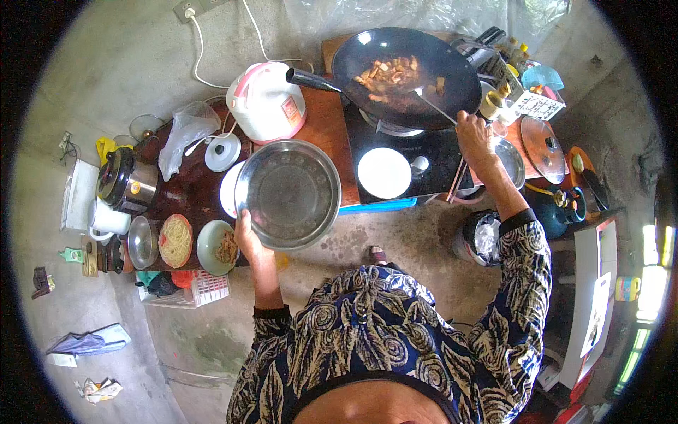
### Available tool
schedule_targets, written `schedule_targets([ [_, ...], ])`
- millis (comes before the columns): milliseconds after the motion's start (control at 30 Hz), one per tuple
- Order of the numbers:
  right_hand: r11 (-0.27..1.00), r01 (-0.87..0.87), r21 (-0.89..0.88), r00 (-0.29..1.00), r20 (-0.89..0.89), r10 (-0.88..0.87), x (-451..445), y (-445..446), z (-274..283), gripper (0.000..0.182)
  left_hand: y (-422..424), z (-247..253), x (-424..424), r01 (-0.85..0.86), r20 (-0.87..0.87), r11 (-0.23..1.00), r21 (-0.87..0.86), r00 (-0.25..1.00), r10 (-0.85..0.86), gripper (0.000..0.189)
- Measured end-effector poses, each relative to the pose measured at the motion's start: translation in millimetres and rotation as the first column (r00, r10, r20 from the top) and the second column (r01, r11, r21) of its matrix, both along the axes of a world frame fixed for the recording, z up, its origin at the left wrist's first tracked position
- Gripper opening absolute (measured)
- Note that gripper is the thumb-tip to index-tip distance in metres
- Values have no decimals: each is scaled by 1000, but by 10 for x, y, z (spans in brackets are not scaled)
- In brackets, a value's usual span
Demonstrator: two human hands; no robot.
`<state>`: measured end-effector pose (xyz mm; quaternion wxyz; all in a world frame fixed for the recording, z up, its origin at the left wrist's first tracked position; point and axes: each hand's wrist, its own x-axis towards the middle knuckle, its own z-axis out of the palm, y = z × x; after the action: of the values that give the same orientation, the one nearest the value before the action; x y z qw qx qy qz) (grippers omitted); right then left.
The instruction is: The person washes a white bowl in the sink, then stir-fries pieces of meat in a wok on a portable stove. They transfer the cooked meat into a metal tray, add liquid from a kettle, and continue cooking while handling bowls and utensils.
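My left hand (248, 233) grips the rim of a wide, shallow stainless steel basin (288, 193), held level with nothing in it. In my right hand (475, 139) is the handle of a metal spatula (435, 107), its blade down in a black wok (408, 42). Browned pieces of food (389, 74) lie mostly to the left of the blade inside the wok. The wok sits tilted over a burner of the black gas stove (434, 180), its dark handle (312, 79) pointing left. A white plate (384, 173) rests on the stove front beside a small white spoon or ladle (419, 165).
Left of the stove stands a white and pink rice cooker (267, 106). Farther left are a pressure cooker (130, 180), a plate of noodles (176, 241) and a pale green bowl (212, 247) with food. On the right are a glass lid (543, 149), a gas cylinder (556, 214) and a lined bin (479, 238).
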<state>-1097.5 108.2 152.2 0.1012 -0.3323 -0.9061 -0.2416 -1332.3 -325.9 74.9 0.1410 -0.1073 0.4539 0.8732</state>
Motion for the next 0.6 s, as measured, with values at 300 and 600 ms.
schedule_targets([
  [300, 996, -56, 63, 993, 103, 49, -14, 105, 997, 11, -48, -554, -428, -66, 30, 986, -153, 997, 72, 21],
  [600, 830, 26, -557, 933, 312, 181, 194, 421, 1679, 31, -380, -403, -64, -157, -34, 926, -342, 987, 154, 29],
])
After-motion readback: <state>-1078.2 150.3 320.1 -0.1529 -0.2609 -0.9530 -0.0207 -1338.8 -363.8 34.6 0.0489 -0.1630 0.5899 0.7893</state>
